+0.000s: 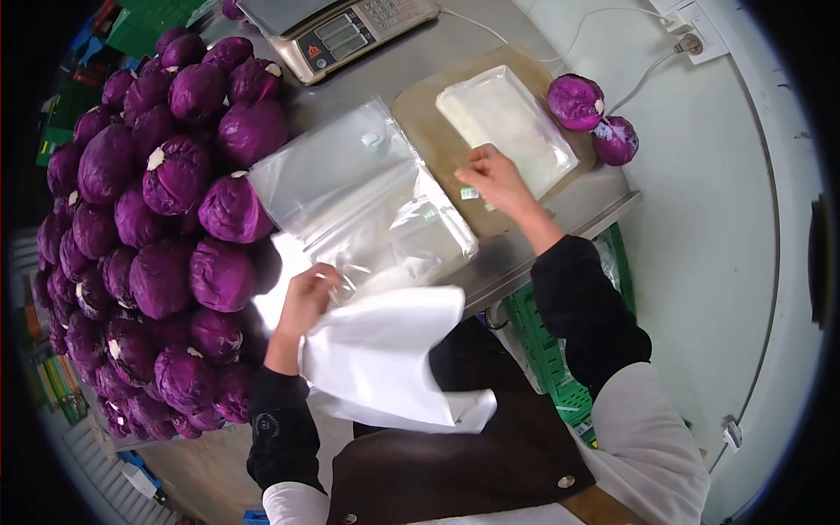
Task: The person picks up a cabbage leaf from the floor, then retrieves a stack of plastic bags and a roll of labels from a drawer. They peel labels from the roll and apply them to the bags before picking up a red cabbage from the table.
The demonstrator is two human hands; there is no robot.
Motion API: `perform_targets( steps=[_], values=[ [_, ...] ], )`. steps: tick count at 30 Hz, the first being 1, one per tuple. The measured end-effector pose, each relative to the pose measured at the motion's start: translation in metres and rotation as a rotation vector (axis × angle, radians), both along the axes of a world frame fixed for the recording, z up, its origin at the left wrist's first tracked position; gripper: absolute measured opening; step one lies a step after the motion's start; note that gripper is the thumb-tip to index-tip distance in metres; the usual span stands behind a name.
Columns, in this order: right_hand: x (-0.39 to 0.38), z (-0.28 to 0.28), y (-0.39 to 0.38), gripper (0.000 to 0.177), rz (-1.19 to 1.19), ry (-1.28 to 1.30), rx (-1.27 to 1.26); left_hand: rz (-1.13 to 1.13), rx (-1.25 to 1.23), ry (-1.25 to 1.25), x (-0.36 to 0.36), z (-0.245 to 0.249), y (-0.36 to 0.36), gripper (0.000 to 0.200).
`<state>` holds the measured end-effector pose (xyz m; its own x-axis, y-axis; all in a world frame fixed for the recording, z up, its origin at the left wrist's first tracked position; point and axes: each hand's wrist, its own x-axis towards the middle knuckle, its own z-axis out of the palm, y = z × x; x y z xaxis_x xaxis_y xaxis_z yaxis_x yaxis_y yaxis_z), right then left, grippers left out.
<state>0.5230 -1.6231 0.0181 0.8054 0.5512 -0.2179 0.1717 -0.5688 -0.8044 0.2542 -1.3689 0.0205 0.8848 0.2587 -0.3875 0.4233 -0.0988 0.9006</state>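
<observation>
My left hand (308, 299) is closed at the upper edge of a white glossy sheet (376, 350), which hangs curled in front of my apron. Just beyond its fingers lies a stack of clear plastic bags (350, 188), with a small sticker (371, 139) on the upper part. My right hand (494, 175) is pinched over a brown board (424, 109). A small white and green label (470, 192) shows at its fingertips. Beside that hand lies a second pack of clear bags (503, 118). The left fingertips are partly hidden by shiny film.
Many red cabbages (162, 223) are piled along the left, and two cabbages (576, 101) sit at the board's right. At the back stands a scale (350, 35) with a cable. Green crates (551, 350) are below the metal table's edge (577, 227). A wall socket (689, 44) is at the right.
</observation>
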Motion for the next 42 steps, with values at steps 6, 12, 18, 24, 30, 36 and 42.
perform_targets(
  steps=[6,12,18,24,30,36,42],
  values=[
    [-0.021,0.005,0.026,0.04,0.453,0.093,-0.075,0.317,-0.331,-0.038,-0.055,-0.067,0.012,0.018],
    [-0.045,-0.01,0.052,0.045,0.356,-0.578,-0.569,-0.316,0.518,0.235,0.002,-0.019,-0.043,0.015],
    [0.007,0.014,0.012,0.028,-0.107,-0.035,0.016,-0.108,0.207,0.093,0.003,0.003,-0.007,0.013],
    [0.008,0.024,0.012,0.019,0.082,0.209,-0.061,-0.037,0.172,0.187,0.008,0.011,-0.003,0.013],
    [-0.009,0.021,0.02,0.016,0.288,0.087,-0.024,0.534,0.07,-0.026,-0.011,-0.01,0.05,0.016],
    [-0.039,-0.013,0.062,0.026,0.602,-0.331,-0.241,-0.407,0.413,0.172,-0.001,-0.003,-0.022,0.021],
    [-0.033,-0.006,0.037,0.037,0.418,-0.434,-0.248,-0.311,0.51,0.114,0.003,-0.02,-0.03,0.014]
  ],
)
